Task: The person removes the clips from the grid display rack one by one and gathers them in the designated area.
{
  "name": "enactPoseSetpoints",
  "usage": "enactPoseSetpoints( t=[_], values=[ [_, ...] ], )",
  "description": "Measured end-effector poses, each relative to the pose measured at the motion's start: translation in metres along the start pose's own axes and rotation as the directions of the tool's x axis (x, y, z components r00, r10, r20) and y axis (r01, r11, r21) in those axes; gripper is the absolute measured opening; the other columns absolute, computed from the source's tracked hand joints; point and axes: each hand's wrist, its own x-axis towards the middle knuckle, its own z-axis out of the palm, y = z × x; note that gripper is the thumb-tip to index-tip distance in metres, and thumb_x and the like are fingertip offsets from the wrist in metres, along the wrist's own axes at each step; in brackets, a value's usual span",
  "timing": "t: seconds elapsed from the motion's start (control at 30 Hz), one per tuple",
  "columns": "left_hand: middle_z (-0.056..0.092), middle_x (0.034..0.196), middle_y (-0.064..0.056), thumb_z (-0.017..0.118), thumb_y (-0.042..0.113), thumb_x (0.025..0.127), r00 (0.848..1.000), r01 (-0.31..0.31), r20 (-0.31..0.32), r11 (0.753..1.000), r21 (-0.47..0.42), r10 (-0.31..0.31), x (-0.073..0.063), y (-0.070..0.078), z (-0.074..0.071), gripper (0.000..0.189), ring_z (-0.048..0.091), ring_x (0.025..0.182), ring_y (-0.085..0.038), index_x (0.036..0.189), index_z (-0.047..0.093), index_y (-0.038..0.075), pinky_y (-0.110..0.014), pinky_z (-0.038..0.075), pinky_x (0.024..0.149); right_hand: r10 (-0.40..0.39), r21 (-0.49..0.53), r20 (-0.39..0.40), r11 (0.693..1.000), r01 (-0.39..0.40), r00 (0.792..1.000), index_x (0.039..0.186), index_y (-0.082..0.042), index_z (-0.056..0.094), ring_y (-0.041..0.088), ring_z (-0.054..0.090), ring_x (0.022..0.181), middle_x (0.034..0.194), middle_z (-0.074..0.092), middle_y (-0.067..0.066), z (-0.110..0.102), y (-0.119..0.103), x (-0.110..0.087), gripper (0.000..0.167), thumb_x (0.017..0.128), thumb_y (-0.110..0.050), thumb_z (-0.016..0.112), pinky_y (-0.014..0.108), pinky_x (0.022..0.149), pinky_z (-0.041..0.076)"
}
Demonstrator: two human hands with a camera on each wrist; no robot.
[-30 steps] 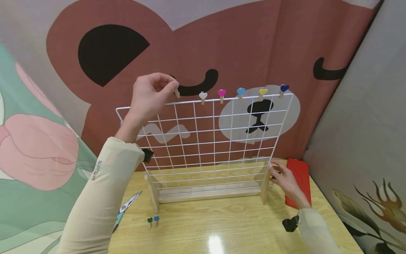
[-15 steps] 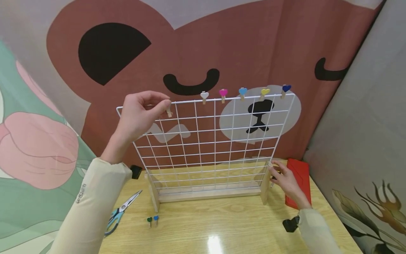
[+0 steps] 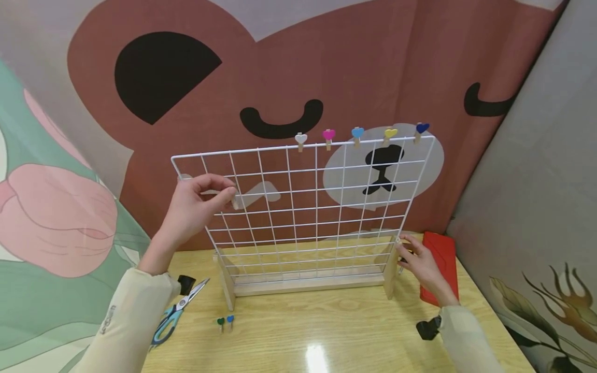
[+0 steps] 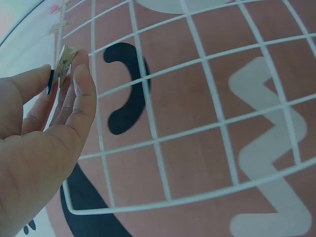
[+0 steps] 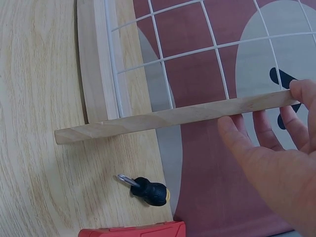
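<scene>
So the left hand (image 3: 191,207) has a small pale wooden clothespin (image 4: 64,63) pinched between thumb and fingers. Its decorated side is nearly edge-on to the left wrist cam, so all I can make out is a dark piece. Hand and pin sit on the near side of a white wire grid panel (image 3: 316,189), towards its left end and below the top rail. Can't tell if the pin touches the wire.

Right hand (image 3: 422,265) is holding the flat pale wooden side post (image 5: 173,117) at the grid's right, fingers on both sides of it. The post is part of the wooden stand (image 3: 308,286) the grid stands in.

Five heart clips are lined up on the top rail, middle to far right: white (image 3: 300,139), hot pink (image 3: 328,134), light blue (image 3: 357,132), yellow (image 3: 390,133), dark blue (image 3: 422,128).

Two more, a green heart clip (image 3: 221,321) and a blue heart clip (image 3: 230,319), lie side by side on the light wood-grain table (image 3: 280,336), near left. Teal-and-black-handled scissors (image 3: 179,306) are left of those. Over on the right there's a red case (image 3: 440,264), with a stubby black screwdriver (image 5: 150,191) near it.
</scene>
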Motion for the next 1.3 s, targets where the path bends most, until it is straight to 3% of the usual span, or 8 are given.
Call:
enactPoseSetpoints(
  t=[0.33, 0.63, 0.9, 1.1, 1.3],
  values=[
    [0.069, 0.084, -0.008, 0.065, 0.023, 0.093, 0.994, 0.073, 0.077, 0.997, 0.033, -0.075, -0.025, -0.043, 0.012, 0.019, 0.066, 0.071, -0.012, 0.102, 0.069, 0.007, -0.027, 0.052, 0.062, 0.005, -0.010, 0.001, 1.000, -0.005, 1.000, 0.144, -0.002, 0.030, 0.004, 0.054, 0.099, 0.130, 0.041, 0.025, -0.001, -0.001, 0.000, 0.055, 0.101, -0.030, 0.049, 0.035, 0.088, 0.051],
    [0.069, 0.087, -0.012, 0.065, 0.014, 0.093, 0.991, 0.118, 0.070, 0.992, -0.047, -0.115, -0.043, -0.072, 0.029, 0.017, 0.066, 0.069, -0.012, 0.100, 0.068, -0.001, -0.029, 0.056, 0.064, 0.003, -0.004, 0.005, 1.000, -0.003, 1.000, 0.144, -0.001, 0.030, 0.002, 0.055, 0.096, 0.130, 0.041, 0.026, 0.000, -0.001, -0.001, 0.056, 0.101, -0.030, 0.049, 0.026, 0.082, 0.052],
    [0.066, 0.086, -0.016, 0.064, 0.011, 0.093, 0.985, 0.168, 0.067, 0.973, -0.159, -0.159, -0.066, -0.105, 0.049, 0.016, 0.067, 0.069, -0.016, 0.100, 0.067, -0.003, -0.032, 0.056, 0.064, 0.006, 0.004, 0.001, 1.000, -0.006, 1.000, 0.145, -0.002, 0.030, 0.003, 0.055, 0.097, 0.130, 0.041, 0.025, -0.001, 0.001, -0.001, 0.055, 0.101, -0.030, 0.050, 0.027, 0.083, 0.052],
    [0.065, 0.092, -0.018, 0.063, 0.013, 0.094, 0.962, 0.273, 0.082, 0.945, -0.183, -0.262, -0.093, -0.136, 0.061, 0.019, 0.066, 0.070, -0.015, 0.103, 0.066, -0.003, -0.034, 0.056, 0.065, 0.013, -0.002, 0.010, 1.000, -0.013, 1.000, 0.145, -0.002, 0.030, 0.002, 0.053, 0.098, 0.129, 0.042, 0.024, 0.000, 0.005, -0.002, 0.056, 0.101, -0.030, 0.049, 0.030, 0.085, 0.052],
    [0.067, 0.093, -0.016, 0.064, 0.014, 0.093, 0.911, 0.412, 0.045, 0.893, -0.180, -0.411, -0.115, -0.163, 0.064, 0.023, 0.066, 0.072, -0.016, 0.105, 0.065, -0.006, -0.033, 0.056, 0.066, 0.003, -0.010, 0.009, 1.000, -0.003, 1.000, 0.145, -0.002, 0.029, 0.006, 0.053, 0.101, 0.130, 0.041, 0.025, -0.002, 0.002, 0.001, 0.056, 0.101, -0.031, 0.048, 0.032, 0.086, 0.052]
  ],
)
